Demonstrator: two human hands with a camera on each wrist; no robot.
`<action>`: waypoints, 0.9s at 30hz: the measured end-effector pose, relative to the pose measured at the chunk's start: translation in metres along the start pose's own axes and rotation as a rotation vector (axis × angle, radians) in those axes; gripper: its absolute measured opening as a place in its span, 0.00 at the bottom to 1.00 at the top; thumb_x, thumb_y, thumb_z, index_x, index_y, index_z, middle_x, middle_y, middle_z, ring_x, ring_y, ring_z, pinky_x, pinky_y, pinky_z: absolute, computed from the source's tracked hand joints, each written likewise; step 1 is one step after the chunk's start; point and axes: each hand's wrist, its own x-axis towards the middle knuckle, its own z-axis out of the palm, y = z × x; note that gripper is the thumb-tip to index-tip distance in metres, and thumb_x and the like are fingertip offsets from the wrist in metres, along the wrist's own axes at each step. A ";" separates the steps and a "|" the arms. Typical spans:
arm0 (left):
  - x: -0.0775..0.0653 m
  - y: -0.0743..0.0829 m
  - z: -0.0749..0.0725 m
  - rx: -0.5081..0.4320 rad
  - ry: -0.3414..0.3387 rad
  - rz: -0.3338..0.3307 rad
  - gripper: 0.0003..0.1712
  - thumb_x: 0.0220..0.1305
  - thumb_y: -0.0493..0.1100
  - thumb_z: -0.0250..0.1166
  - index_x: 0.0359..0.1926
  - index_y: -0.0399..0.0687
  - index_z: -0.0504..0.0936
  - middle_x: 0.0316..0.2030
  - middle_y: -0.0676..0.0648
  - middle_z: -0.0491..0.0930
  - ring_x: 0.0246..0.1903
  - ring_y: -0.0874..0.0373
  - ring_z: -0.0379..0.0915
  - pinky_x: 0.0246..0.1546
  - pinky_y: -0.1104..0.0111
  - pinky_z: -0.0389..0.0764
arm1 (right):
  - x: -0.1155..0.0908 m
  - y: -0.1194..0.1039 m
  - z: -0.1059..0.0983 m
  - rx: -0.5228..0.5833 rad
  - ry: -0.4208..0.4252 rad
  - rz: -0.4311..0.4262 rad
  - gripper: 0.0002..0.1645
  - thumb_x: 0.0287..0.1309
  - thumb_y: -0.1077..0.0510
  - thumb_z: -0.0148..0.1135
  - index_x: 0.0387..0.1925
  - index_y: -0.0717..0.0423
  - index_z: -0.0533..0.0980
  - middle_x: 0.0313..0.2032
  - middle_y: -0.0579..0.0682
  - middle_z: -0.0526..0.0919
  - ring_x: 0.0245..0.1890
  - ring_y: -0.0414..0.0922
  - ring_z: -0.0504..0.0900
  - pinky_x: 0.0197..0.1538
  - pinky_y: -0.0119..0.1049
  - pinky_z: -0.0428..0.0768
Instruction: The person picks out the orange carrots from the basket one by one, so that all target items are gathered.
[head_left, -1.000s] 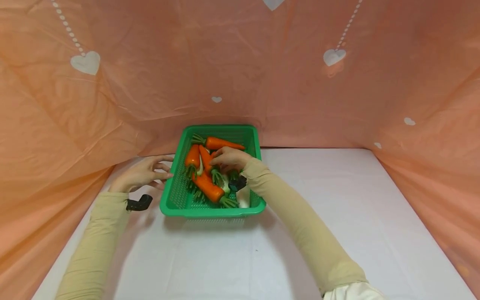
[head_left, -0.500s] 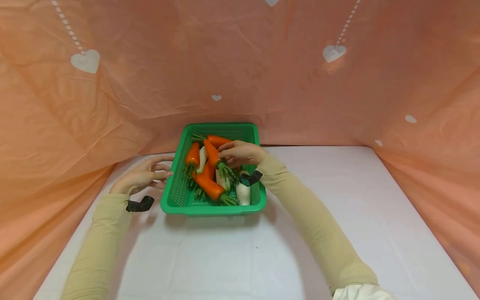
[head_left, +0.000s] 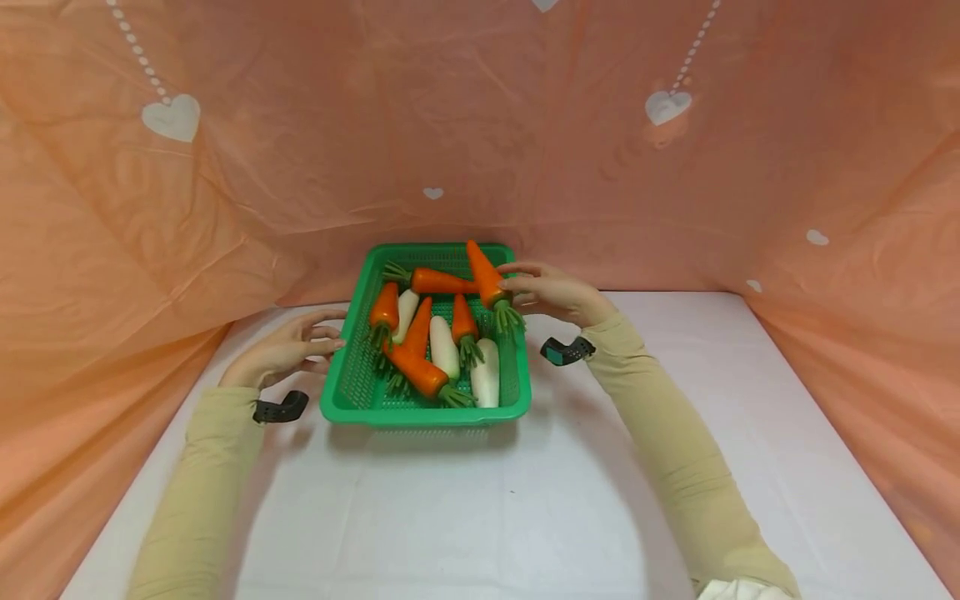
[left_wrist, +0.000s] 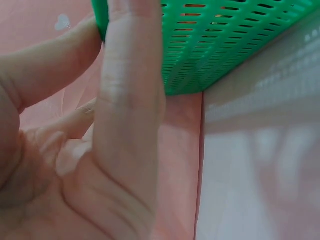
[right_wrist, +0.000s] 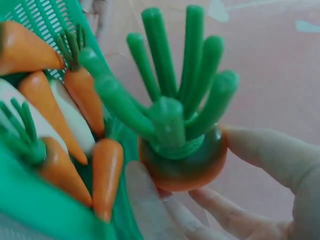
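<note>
My right hand (head_left: pixel 555 293) pinches an orange carrot (head_left: pixel 485 273) near its green-stemmed end, over the right rim of a green perforated basket (head_left: pixel 420 417). The right wrist view looks onto the carrot's cut green stems (right_wrist: pixel 169 120), with thumb and fingers on either side of the orange body. At the basket's left side, my left hand (head_left: pixel 281 350) holds the rim with bent fingers and thumb. Several carrots lie in the basket, among them one (head_left: pixel 442 282) across the far end and one (head_left: pixel 420 373) near the front. White radishes (head_left: pixel 486 373) lie between them.
The basket stands at the back of a white-covered table (head_left: pixel 465 508). A peach curtain with white hearts (head_left: pixel 480 150) rises behind it and along both sides. A black wrist band (head_left: pixel 567 350) sits on my right wrist, another (head_left: pixel 281 407) on the left.
My right hand has lifted the carrot from the basket's middle and carried it right to the rim, uncovering another carrot and the radishes. The left hand stays at the rim.
</note>
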 end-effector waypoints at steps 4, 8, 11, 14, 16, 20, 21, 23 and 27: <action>0.000 -0.002 0.002 0.009 -0.002 -0.004 0.39 0.69 0.43 0.60 0.73 0.46 0.51 0.50 0.39 0.67 0.34 0.56 0.74 0.38 0.60 0.80 | -0.022 0.008 -0.020 0.026 0.046 -0.046 0.32 0.70 0.58 0.51 0.71 0.58 0.56 0.58 0.60 0.68 0.49 0.52 0.75 0.63 0.50 0.63; -0.001 -0.004 0.000 0.028 -0.002 -0.013 0.39 0.69 0.45 0.60 0.74 0.47 0.50 0.56 0.37 0.64 0.38 0.54 0.73 0.41 0.60 0.79 | -0.040 0.020 -0.037 0.039 0.104 -0.055 0.33 0.70 0.57 0.51 0.71 0.60 0.55 0.56 0.59 0.71 0.50 0.50 0.77 0.62 0.48 0.66; -0.002 -0.005 -0.002 0.039 0.002 -0.010 0.40 0.69 0.46 0.60 0.74 0.47 0.49 0.59 0.36 0.62 0.40 0.53 0.73 0.42 0.60 0.78 | -0.050 0.033 -0.047 0.054 0.144 -0.041 0.33 0.71 0.57 0.52 0.71 0.62 0.54 0.55 0.59 0.71 0.48 0.48 0.78 0.59 0.43 0.70; -0.003 -0.006 -0.003 0.040 0.010 -0.012 0.40 0.69 0.46 0.60 0.74 0.47 0.50 0.60 0.36 0.62 0.40 0.53 0.74 0.42 0.59 0.78 | -0.056 0.050 -0.053 0.057 0.169 -0.018 0.34 0.71 0.57 0.51 0.71 0.64 0.53 0.56 0.61 0.70 0.47 0.46 0.79 0.55 0.39 0.74; -0.002 -0.007 -0.003 0.035 0.009 -0.013 0.40 0.69 0.46 0.59 0.74 0.47 0.49 0.60 0.36 0.62 0.40 0.54 0.74 0.41 0.59 0.78 | -0.059 0.061 -0.055 0.065 0.192 0.006 0.34 0.71 0.56 0.52 0.71 0.63 0.53 0.57 0.64 0.69 0.47 0.47 0.80 0.56 0.40 0.73; -0.001 -0.008 -0.002 0.020 0.001 -0.007 0.40 0.69 0.45 0.59 0.74 0.46 0.49 0.58 0.37 0.63 0.39 0.55 0.73 0.41 0.59 0.78 | -0.063 0.081 -0.057 0.057 0.244 0.056 0.35 0.70 0.56 0.52 0.71 0.64 0.52 0.61 0.68 0.65 0.48 0.47 0.79 0.60 0.44 0.68; -0.001 -0.008 -0.002 0.019 -0.001 -0.004 0.40 0.69 0.45 0.59 0.74 0.46 0.49 0.57 0.38 0.64 0.38 0.56 0.73 0.40 0.59 0.79 | -0.064 0.085 -0.058 0.064 0.262 0.070 0.35 0.70 0.56 0.52 0.71 0.63 0.53 0.62 0.68 0.64 0.48 0.47 0.79 0.61 0.44 0.68; 0.000 -0.008 -0.001 0.015 0.002 0.000 0.40 0.69 0.45 0.60 0.74 0.46 0.50 0.54 0.39 0.66 0.35 0.57 0.73 0.39 0.58 0.79 | -0.066 0.093 -0.058 0.070 0.278 0.084 0.35 0.70 0.56 0.53 0.71 0.63 0.53 0.62 0.67 0.63 0.47 0.45 0.79 0.60 0.43 0.69; 0.002 -0.007 0.000 0.011 0.005 0.004 0.39 0.69 0.44 0.60 0.73 0.45 0.50 0.47 0.42 0.70 0.32 0.58 0.73 0.37 0.59 0.80 | -0.069 0.106 -0.057 0.074 0.310 0.111 0.34 0.69 0.56 0.54 0.71 0.62 0.56 0.58 0.64 0.68 0.43 0.41 0.80 0.54 0.38 0.74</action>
